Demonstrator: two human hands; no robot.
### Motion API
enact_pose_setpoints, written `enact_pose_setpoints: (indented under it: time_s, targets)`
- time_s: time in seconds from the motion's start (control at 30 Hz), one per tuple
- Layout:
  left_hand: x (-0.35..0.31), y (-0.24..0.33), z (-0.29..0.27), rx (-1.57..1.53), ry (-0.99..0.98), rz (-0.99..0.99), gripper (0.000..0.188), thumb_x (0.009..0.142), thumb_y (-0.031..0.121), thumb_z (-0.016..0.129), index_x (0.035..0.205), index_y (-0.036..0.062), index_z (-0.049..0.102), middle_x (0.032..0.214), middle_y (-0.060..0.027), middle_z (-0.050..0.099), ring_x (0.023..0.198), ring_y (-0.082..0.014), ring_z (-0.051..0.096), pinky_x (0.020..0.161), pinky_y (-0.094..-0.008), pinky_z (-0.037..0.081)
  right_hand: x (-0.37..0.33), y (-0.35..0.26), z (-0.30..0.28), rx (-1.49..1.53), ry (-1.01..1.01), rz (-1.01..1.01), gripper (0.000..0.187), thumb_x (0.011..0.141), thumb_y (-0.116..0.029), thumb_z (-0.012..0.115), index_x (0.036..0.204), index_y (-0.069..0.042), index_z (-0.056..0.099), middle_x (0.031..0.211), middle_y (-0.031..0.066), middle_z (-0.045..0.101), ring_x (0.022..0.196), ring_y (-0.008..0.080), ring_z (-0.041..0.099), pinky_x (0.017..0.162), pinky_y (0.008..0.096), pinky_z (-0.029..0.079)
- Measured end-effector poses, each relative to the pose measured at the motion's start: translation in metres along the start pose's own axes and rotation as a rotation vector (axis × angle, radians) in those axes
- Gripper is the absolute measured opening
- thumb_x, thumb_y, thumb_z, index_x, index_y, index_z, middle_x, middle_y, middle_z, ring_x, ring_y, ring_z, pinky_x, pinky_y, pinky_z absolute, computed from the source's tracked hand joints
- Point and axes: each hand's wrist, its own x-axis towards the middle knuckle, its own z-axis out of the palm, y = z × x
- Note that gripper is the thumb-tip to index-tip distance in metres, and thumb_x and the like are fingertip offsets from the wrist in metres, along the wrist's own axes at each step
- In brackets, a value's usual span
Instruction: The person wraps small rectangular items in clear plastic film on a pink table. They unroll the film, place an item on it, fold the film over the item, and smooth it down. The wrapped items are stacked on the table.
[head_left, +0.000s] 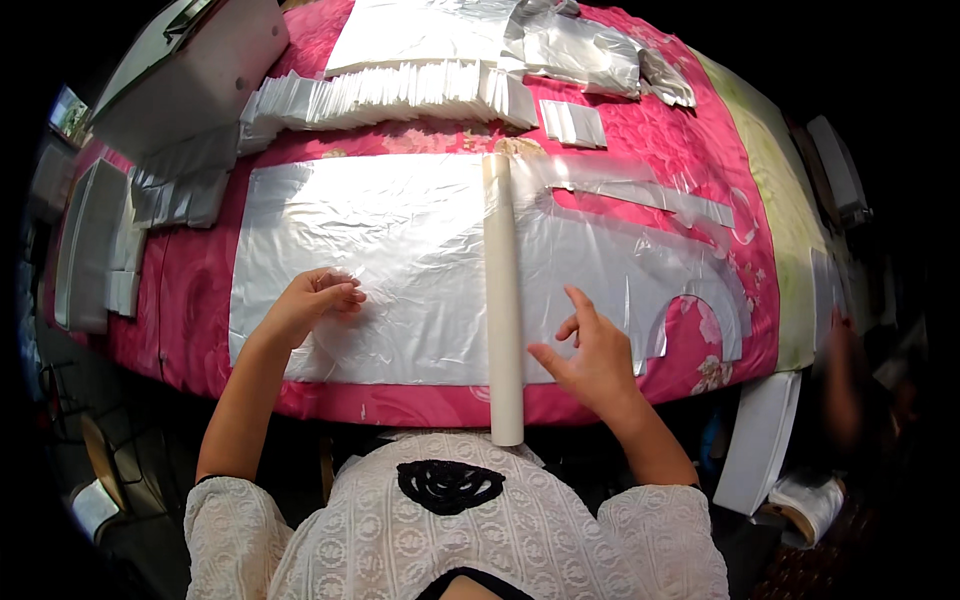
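Left hand [322, 297] is over the left part of some white plastic bags [400, 230], thumb and fingertips drawn loosely toward each other, and honestly I can't tell if there's a bit of film pinched in there. Right hand [592, 352] is wide apart, thumb away from the fingers and nothing in it, just right of a long pale tube [503, 300]. So 2 hands, 1 on each side of the tube, and neither is gripping it.

The bags lie flat along the near edge of the desk [190, 310] (pink flowery cloth, pretty loud), and their cut-out ends point at the right edge, with the pink showing through the gaps. The tube lies across them, its near end poking out past the desk's near edge.

Toward the far edge there's a long row of folded white packets [390, 95], with a small packet pile [573, 124] just right of it. Crumpled plastic [590, 55] sits behind that. A white box [220, 70] stands at the far left corner, and a pale tray [85, 250] is by the left edge.
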Motion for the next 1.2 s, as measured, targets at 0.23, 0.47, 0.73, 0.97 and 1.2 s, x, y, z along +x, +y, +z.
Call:
enact_pose_setpoints:
  time_s: [0.23, 0.47, 0.73, 0.97, 1.2]
  targets:
    - [0.000, 0.007, -0.024, 0.072, 0.029, -0.053, 0.023, 0.087, 0.019, 0.059, 0.098, -0.0018, 0.059, 0.089, -0.0116, 0.065, 0.077, -0.0168, 0.063, 0.071, -0.0284, 0.052, -0.024, -0.029, 0.042, -0.035, -0.247, 0.178, 0.094, 0.074, -0.041, 0.065, 0.140, 0.005, 0.017, 0.082, 0.0208, 0.064, 0.073, 0.0335, 0.064, 0.066, 0.0381, 0.051]
    - [0.000, -0.004, -0.045, 0.257, 0.122, -0.028, 0.027, 0.085, 0.022, 0.062, 0.097, -0.0025, 0.059, 0.086, -0.0091, 0.064, 0.073, -0.0138, 0.062, 0.065, -0.0258, 0.051, -0.031, -0.002, 0.037, 0.065, -0.179, 0.112, 0.094, 0.075, -0.048, 0.064, 0.138, 0.008, 0.021, 0.085, 0.0203, 0.064, 0.072, 0.0328, 0.065, 0.066, 0.0374, 0.051]
    - [-0.033, 0.008, -0.038, 1.074, 0.747, 0.526, 0.041, 0.078, 0.019, 0.068, 0.112, -0.0003, 0.054, 0.116, -0.0163, 0.055, 0.107, -0.0275, 0.053, 0.087, -0.0356, 0.045, -0.015, 0.022, 0.028, -0.019, -0.023, 0.063, 0.079, 0.079, -0.046, 0.062, 0.133, 0.004, 0.035, 0.111, 0.0229, 0.056, 0.106, 0.0334, 0.053, 0.087, 0.0404, 0.044]
    - [-0.045, -0.007, 0.042, 1.011, 0.409, 0.854, 0.047, 0.072, 0.007, 0.069, 0.116, 0.0039, 0.052, 0.129, -0.0147, 0.046, 0.118, -0.0327, 0.045, 0.096, -0.0391, 0.040, 0.069, 0.182, -0.020, -0.465, 0.270, -0.082, 0.060, 0.085, -0.040, 0.055, 0.128, 0.000, 0.044, 0.134, 0.0220, 0.040, 0.128, 0.0361, 0.032, 0.105, 0.0429, 0.025]
    - [-0.040, -0.030, 0.094, 0.960, 0.162, 0.885, 0.047, 0.070, 0.008, 0.069, 0.114, 0.0035, 0.053, 0.127, -0.0149, 0.048, 0.113, -0.0328, 0.048, 0.093, -0.0395, 0.043, 0.072, 0.204, -0.087, -0.242, 0.556, 0.343, 0.034, 0.084, -0.020, 0.054, 0.110, 0.001, 0.058, 0.116, 0.0200, 0.056, 0.106, 0.0322, 0.054, 0.091, 0.0393, 0.042]
